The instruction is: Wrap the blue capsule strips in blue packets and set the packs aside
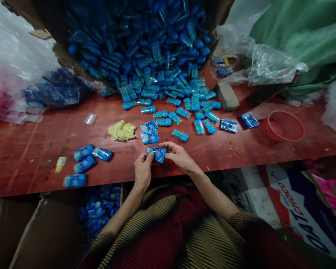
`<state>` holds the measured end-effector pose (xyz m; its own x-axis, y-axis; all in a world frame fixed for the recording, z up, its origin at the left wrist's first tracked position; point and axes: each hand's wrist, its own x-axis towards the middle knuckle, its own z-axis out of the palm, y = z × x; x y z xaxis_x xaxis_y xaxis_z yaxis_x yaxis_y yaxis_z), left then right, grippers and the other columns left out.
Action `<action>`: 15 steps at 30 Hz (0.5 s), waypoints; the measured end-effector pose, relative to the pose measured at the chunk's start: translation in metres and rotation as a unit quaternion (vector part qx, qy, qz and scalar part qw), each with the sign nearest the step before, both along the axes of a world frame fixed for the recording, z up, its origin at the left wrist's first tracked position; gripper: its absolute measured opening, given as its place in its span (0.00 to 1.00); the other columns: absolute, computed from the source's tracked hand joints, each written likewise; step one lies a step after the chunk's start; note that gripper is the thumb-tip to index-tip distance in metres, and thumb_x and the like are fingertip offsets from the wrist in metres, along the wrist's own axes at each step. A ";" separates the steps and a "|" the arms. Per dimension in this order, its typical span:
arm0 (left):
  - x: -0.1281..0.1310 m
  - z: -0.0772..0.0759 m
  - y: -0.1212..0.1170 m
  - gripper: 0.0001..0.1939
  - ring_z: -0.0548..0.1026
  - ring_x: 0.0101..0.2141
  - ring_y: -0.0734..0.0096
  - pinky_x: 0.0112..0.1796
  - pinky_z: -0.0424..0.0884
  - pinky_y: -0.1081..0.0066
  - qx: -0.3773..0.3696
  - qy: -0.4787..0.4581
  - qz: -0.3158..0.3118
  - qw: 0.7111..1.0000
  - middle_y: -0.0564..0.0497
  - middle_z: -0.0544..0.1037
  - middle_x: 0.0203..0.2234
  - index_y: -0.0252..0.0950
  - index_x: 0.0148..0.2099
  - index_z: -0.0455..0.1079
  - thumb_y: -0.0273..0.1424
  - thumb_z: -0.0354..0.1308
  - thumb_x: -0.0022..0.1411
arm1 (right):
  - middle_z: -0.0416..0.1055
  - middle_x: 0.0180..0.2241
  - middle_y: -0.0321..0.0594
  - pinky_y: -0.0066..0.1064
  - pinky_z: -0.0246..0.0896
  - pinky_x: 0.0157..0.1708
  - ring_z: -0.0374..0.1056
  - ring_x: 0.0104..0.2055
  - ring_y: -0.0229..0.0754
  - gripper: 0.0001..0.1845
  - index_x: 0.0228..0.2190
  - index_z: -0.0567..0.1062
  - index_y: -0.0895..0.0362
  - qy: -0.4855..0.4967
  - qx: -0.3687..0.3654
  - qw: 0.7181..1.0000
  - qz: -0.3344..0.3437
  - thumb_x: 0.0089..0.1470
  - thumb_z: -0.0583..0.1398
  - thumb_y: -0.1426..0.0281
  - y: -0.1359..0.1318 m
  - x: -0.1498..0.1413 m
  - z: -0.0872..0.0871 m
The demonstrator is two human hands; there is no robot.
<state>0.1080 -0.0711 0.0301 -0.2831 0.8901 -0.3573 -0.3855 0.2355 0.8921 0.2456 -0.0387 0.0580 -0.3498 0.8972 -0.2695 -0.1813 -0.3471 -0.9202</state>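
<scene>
Here's the blue packet (157,154), near the front edge of the red table (212,151), right between my hands. My left hand (143,170) pinches its left side, thumb on top; my right hand (180,157) is at its right edge, fingers part-curled, and whether they grip I can't tell. Just beyond lie two blue wrappers (149,138), a yellow lump (122,130) to their left, loose bottles (180,135) to their right.

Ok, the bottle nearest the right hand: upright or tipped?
Tipped: the bottle lies on its side on the table, its blue cap toward the picture's right.
</scene>
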 end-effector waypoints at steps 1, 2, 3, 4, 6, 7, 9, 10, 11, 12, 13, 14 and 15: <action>-0.001 -0.002 -0.001 0.13 0.69 0.19 0.79 0.23 0.67 0.78 0.007 0.023 -0.002 1.000 0.56 0.73 0.19 0.33 0.26 0.70 0.37 0.67 0.45 | 0.73 0.35 0.35 0.30 0.64 0.41 0.68 0.34 0.34 0.17 0.38 0.73 0.57 -0.002 0.001 1.000 -0.001 0.41 0.59 0.75 0.000 0.000 0.000; -0.002 -0.004 -0.002 0.12 0.69 0.20 0.79 0.24 0.68 0.78 0.013 0.043 -0.005 0.999 0.56 0.73 0.19 0.33 0.26 0.71 0.36 0.66 0.46 | 0.73 0.35 0.35 0.30 0.64 0.41 0.68 0.34 0.34 0.17 0.37 0.73 0.56 -0.002 0.003 1.000 -0.003 0.41 0.59 0.75 -0.001 0.000 0.000; -0.002 -0.004 -0.003 0.11 0.69 0.20 0.78 0.25 0.68 0.77 0.016 0.056 -0.009 0.998 0.56 0.74 0.19 0.33 0.27 0.72 0.35 0.66 0.47 | 0.73 0.36 0.35 0.30 0.64 0.40 0.68 0.34 0.34 0.17 0.37 0.73 0.56 -0.004 0.007 1.000 -0.004 0.41 0.59 0.74 -0.001 0.000 -0.001; -0.002 -0.004 -0.003 0.10 0.70 0.20 0.78 0.26 0.68 0.77 0.017 0.063 -0.012 0.998 0.56 0.74 0.19 0.33 0.27 0.72 0.35 0.66 0.47 | 0.73 0.36 0.36 0.29 0.64 0.39 0.68 0.34 0.34 0.16 0.37 0.73 0.56 -0.009 0.015 1.000 -0.007 0.42 0.59 0.74 -0.002 0.000 -0.002; 0.000 -0.002 -0.003 0.10 0.70 0.20 0.77 0.25 0.68 0.77 0.007 0.047 -0.020 0.999 0.56 0.74 0.19 0.33 0.27 0.72 0.35 0.66 0.47 | 0.73 0.34 0.35 0.28 0.64 0.37 0.68 0.33 0.34 0.13 0.35 0.74 0.56 -0.029 0.043 0.998 -0.031 0.44 0.59 0.72 -0.005 -0.002 -0.005; 0.002 0.000 -0.003 0.11 0.70 0.20 0.77 0.25 0.68 0.76 -0.002 0.024 -0.028 0.999 0.55 0.74 0.18 0.33 0.27 0.72 0.35 0.66 0.46 | 0.73 0.31 0.34 0.27 0.63 0.36 0.67 0.32 0.34 0.10 0.33 0.74 0.57 -0.044 0.058 0.996 -0.047 0.45 0.58 0.71 -0.006 -0.004 -0.006; 0.005 0.004 -0.003 0.13 0.70 0.19 0.76 0.24 0.68 0.76 -0.028 -0.039 -0.050 0.998 0.55 0.72 0.16 0.32 0.26 0.71 0.37 0.67 0.45 | 0.70 0.24 0.32 0.26 0.61 0.30 0.65 0.27 0.34 0.07 0.26 0.74 0.57 -0.072 0.076 0.992 -0.074 0.47 0.56 0.70 -0.010 -0.007 -0.011; 0.007 0.006 -0.003 0.14 0.70 0.19 0.76 0.23 0.68 0.75 -0.040 -0.071 -0.061 0.995 0.55 0.71 0.15 0.32 0.26 0.71 0.38 0.67 0.45 | 0.68 0.21 0.31 0.25 0.60 0.27 0.63 0.24 0.33 0.08 0.22 0.72 0.57 -0.081 0.076 0.991 -0.080 0.48 0.55 0.70 -0.012 -0.008 -0.012; 0.008 0.008 -0.002 0.15 0.70 0.19 0.75 0.23 0.69 0.75 -0.051 -0.098 -0.070 0.991 0.54 0.70 0.15 0.32 0.25 0.70 0.38 0.67 0.44 | 0.66 0.18 0.31 0.25 0.58 0.25 0.61 0.22 0.33 0.10 0.19 0.70 0.57 -0.085 0.071 0.991 -0.081 0.48 0.54 0.70 -0.013 -0.008 -0.014; 0.008 0.010 -0.002 0.15 0.71 0.20 0.74 0.24 0.69 0.75 -0.058 -0.118 -0.074 0.989 0.54 0.70 0.14 0.31 0.25 0.70 0.38 0.67 0.44 | 0.64 0.17 0.30 0.25 0.56 0.22 0.60 0.20 0.33 0.12 0.17 0.68 0.57 -0.086 0.063 0.991 -0.079 0.48 0.54 0.70 -0.014 -0.009 -0.014; 0.008 0.011 -0.002 0.15 0.71 0.20 0.74 0.24 0.70 0.75 -0.063 -0.130 -0.075 0.987 0.54 0.70 0.14 0.31 0.25 0.70 0.38 0.68 0.44 | 0.63 0.16 0.30 0.24 0.55 0.21 0.59 0.20 0.33 0.12 0.16 0.67 0.57 -0.086 0.057 0.992 -0.075 0.48 0.53 0.69 -0.015 -0.008 -0.014; 0.008 0.012 -0.003 0.15 0.71 0.20 0.75 0.24 0.70 0.75 -0.064 -0.139 -0.077 0.985 0.54 0.70 0.14 0.31 0.25 0.70 0.38 0.68 0.44 | 0.63 0.16 0.31 0.24 0.55 0.21 0.59 0.19 0.33 0.12 0.16 0.67 0.57 -0.085 0.053 0.992 -0.071 0.48 0.53 0.69 -0.014 -0.008 -0.014; 0.007 0.013 -0.003 0.15 0.71 0.20 0.75 0.23 0.70 0.76 -0.063 -0.147 -0.081 0.984 0.53 0.71 0.15 0.31 0.26 0.70 0.38 0.68 0.45 | 0.65 0.17 0.31 0.24 0.56 0.22 0.60 0.20 0.33 0.11 0.18 0.68 0.57 -0.086 0.055 0.993 -0.066 0.48 0.54 0.69 -0.014 -0.007 -0.013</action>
